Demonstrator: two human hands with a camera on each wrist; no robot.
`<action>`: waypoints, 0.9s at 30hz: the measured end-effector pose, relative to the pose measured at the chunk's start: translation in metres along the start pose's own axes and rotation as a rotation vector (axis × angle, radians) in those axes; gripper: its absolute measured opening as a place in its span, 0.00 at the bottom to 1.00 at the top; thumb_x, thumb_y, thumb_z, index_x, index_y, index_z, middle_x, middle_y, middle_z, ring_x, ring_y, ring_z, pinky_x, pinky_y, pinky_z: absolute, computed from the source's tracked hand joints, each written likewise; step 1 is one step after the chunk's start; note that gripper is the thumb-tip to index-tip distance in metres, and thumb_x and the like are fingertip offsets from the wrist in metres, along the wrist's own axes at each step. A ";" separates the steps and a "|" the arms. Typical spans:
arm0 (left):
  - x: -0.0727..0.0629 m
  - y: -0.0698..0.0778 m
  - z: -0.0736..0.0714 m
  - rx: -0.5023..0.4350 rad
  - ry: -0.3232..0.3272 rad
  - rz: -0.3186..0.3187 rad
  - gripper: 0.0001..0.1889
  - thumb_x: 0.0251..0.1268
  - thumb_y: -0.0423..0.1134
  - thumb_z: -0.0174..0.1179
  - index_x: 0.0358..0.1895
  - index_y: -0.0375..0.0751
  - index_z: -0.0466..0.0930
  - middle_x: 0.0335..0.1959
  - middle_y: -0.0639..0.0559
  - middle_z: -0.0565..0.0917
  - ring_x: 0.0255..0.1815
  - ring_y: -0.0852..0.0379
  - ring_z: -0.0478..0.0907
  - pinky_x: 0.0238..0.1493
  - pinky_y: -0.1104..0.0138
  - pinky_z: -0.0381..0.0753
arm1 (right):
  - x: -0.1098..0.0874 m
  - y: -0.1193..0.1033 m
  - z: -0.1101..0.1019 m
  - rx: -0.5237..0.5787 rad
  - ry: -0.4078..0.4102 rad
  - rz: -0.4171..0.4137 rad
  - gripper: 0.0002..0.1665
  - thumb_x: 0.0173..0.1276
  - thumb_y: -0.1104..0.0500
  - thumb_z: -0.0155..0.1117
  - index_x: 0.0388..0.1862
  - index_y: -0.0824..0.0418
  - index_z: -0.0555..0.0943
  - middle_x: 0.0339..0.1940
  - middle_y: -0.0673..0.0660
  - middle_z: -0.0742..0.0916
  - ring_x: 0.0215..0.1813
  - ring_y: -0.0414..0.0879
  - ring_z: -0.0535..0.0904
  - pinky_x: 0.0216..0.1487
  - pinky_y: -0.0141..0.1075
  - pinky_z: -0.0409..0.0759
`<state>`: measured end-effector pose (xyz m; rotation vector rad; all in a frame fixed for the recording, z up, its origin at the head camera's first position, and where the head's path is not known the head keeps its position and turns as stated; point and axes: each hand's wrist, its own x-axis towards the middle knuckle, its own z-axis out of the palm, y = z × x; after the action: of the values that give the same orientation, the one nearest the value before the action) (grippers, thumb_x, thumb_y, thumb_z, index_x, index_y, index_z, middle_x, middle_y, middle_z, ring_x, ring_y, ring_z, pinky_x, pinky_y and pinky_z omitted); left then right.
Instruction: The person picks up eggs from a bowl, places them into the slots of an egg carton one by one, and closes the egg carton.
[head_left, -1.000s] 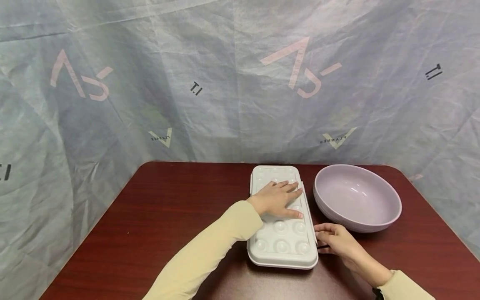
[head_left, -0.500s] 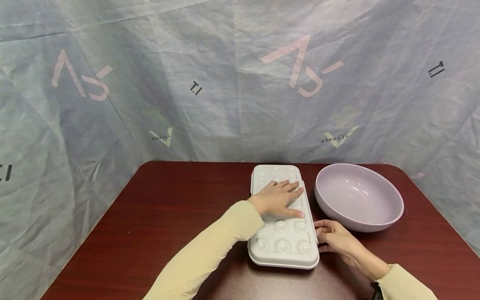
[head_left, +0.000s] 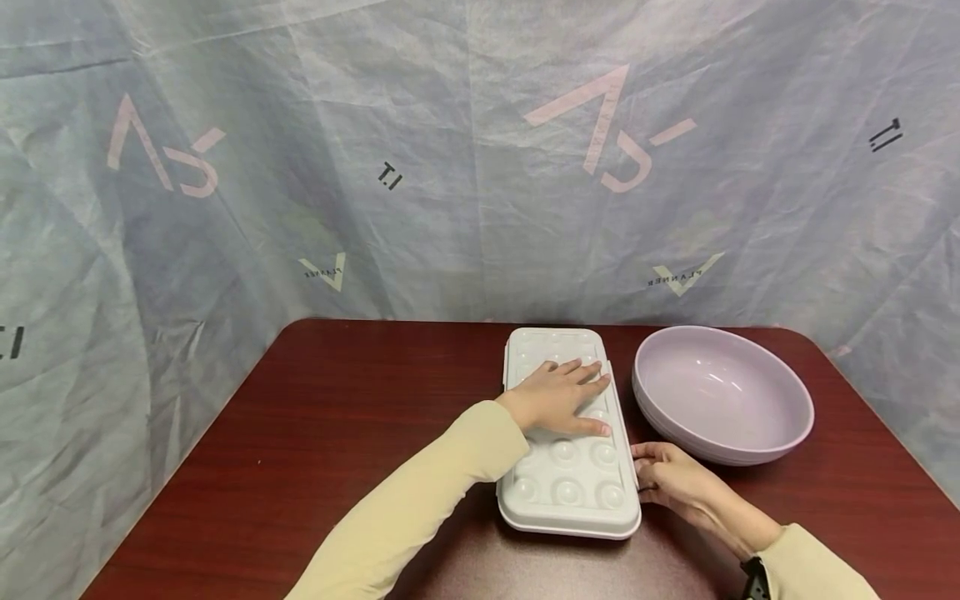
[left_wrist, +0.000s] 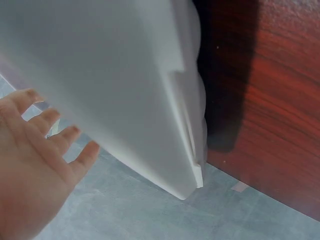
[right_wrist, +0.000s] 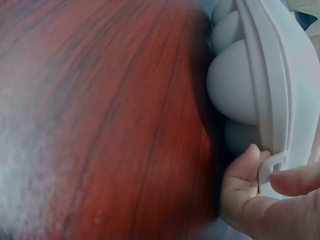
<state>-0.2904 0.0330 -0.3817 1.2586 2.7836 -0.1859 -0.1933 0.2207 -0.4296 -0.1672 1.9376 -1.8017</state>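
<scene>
A long white ice ball tray (head_left: 566,508) lies on the table, its lid marked with rows of shallow round domes. My left hand (head_left: 558,400) rests flat on that lid with the fingers spread. At the tray's right edge, near its front end, my right hand (head_left: 675,483) pinches the rim. The right wrist view shows thumb and fingers at a small white clip (right_wrist: 270,167) on the side, below a row of round bulges (right_wrist: 230,82). In the left wrist view the smooth lid (left_wrist: 100,75) rises beside the palm.
A pale purple bowl (head_left: 690,433) stands just right of the tray, close behind my right hand. The dark red wooden table (head_left: 337,433) extends to the left. Grey cloth (head_left: 450,208) with printed marks hangs behind the table's back edge.
The head view has shifted slightly. My right hand's fingers have moved a little along the tray's edge; the left hand stays in place on the lid.
</scene>
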 end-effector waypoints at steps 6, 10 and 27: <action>-0.002 0.004 -0.002 -0.007 -0.005 -0.003 0.42 0.56 0.73 0.37 0.72 0.57 0.46 0.74 0.57 0.47 0.74 0.52 0.46 0.70 0.54 0.51 | -0.002 0.004 -0.001 0.033 0.002 -0.005 0.25 0.64 0.70 0.42 0.55 0.86 0.56 0.33 0.51 0.81 0.36 0.40 0.78 0.41 0.37 0.77; -0.004 0.005 -0.004 -0.013 -0.004 -0.012 0.42 0.57 0.72 0.39 0.72 0.56 0.48 0.74 0.56 0.48 0.74 0.52 0.47 0.69 0.53 0.52 | -0.006 0.005 0.002 -0.017 0.158 -0.013 0.26 0.63 0.70 0.47 0.57 0.86 0.59 0.33 0.51 0.82 0.35 0.40 0.80 0.40 0.36 0.79; -0.004 0.007 -0.002 -0.008 -0.003 -0.020 0.42 0.57 0.71 0.39 0.72 0.56 0.47 0.74 0.55 0.47 0.74 0.51 0.47 0.69 0.53 0.52 | -0.017 -0.016 0.013 -0.397 0.254 -0.012 0.26 0.65 0.51 0.56 0.43 0.77 0.77 0.29 0.56 0.85 0.32 0.43 0.79 0.29 0.40 0.81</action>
<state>-0.2825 0.0352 -0.3801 1.2280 2.7922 -0.1777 -0.1767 0.2134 -0.4101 -0.0822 2.4661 -1.4837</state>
